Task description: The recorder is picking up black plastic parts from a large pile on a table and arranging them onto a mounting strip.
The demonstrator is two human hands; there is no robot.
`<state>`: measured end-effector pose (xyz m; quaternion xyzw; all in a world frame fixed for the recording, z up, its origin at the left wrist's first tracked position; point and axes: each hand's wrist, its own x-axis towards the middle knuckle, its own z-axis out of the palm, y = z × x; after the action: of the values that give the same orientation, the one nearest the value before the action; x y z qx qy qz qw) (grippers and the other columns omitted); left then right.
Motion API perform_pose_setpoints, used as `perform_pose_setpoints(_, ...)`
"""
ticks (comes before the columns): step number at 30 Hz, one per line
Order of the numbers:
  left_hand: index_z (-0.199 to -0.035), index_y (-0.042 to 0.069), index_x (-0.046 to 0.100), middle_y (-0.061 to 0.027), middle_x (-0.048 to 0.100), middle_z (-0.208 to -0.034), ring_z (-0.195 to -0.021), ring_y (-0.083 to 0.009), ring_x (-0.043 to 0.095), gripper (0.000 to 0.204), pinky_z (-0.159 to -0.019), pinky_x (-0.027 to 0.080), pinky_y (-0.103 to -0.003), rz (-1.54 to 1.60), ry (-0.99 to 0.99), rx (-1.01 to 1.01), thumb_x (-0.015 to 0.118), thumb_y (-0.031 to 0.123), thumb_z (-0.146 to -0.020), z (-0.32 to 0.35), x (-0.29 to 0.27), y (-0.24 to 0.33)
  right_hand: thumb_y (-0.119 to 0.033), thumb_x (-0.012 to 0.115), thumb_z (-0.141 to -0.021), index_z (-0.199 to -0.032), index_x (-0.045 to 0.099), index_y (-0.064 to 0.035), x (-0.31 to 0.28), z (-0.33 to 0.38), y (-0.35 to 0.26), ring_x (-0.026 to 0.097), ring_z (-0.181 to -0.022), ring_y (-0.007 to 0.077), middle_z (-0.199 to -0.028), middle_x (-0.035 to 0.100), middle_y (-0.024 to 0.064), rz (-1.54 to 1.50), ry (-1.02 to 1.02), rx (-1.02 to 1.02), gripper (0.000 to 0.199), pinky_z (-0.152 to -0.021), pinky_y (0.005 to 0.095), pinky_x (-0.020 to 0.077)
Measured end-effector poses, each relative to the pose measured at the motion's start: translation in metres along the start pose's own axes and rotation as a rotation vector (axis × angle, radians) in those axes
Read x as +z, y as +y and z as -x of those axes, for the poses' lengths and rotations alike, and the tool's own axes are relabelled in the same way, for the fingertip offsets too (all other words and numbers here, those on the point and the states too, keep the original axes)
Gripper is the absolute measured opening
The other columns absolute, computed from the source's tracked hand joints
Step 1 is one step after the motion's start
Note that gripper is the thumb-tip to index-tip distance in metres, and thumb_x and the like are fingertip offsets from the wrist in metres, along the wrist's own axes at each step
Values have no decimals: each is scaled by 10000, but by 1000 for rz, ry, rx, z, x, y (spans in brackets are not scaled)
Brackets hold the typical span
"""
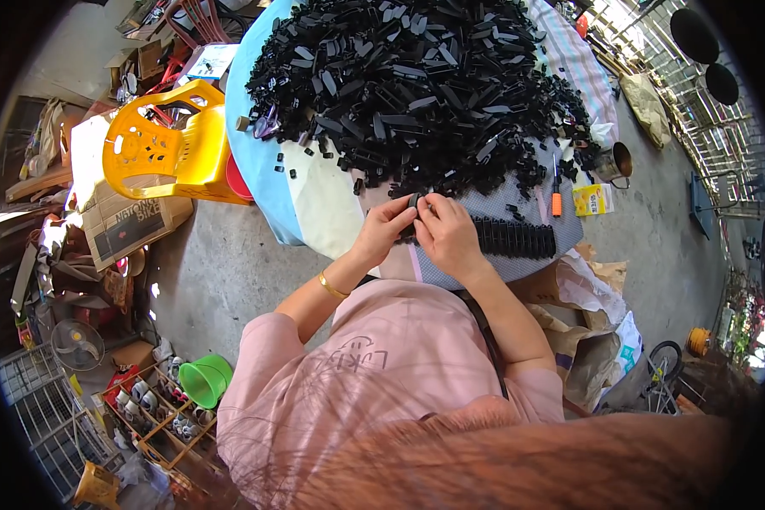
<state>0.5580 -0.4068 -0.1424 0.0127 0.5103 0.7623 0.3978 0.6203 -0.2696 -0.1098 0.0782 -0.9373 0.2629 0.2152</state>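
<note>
Both hands meet at the near edge of a cloth-covered round table. Between their fingertips is a small black plastic piece [414,201], its shape partly hidden by the fingers. My left hand [384,229], with a gold bangle at the wrist, pinches it from the left. Fingers bent, my right hand [450,236] closes on it from the right. A neat row of black plastic pieces [514,238], set side by side, runs rightward from beneath my right hand. Beyond the hands rises a large heap of loose black plastic parts [408,93], long flat ones and small blocky ones.
Right of the heap lie an orange-handled screwdriver [557,202], a yellow packet [592,200] and a metal mug [614,164]. A yellow plastic chair [191,140] stands left of the table [259,191]. Torn paper sacks [582,327] sit at the near right. Lower left is a green bucket [205,381].
</note>
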Motion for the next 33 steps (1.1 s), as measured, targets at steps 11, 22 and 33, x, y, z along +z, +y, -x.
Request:
perform_pose_setpoints(11, -1110, -3, 557, -127, 614, -887, -719, -177, 595, 295, -609, 475, -277, -823, 378, 110, 553, 110, -838, 3, -123, -31, -105, 591, -774, -874, 647, -66, 33, 29, 84, 600, -713, 303, -812, 615, 102, -63, 2, 390, 121, -606, 377, 482)
perform_pose_setpoints(22, -1025, 14, 596, -201, 555, -903, -854, -360, 555, 261, -771, 451, -408, -1262, 448, 158, 579, 105, -781, 3, -101, -43, -199, 648, -748, -921, 627, -114, 61, 22, 126, 594, -761, 274, -844, 555, 87, 229, -223, 359, 193, -645, 377, 487)
perform_pose_setpoints(33, -1047, 52, 586, -139, 519, -1007, -908, -312, 516, 327, -786, 446, -364, -1481, 420, 602, 636, 70, -724, -45, -83, 6, -117, 621, -764, -889, 658, -59, 51, 9, 112, 599, -708, 279, -818, 601, 113, 6, 79, 342, 142, -626, 349, 486)
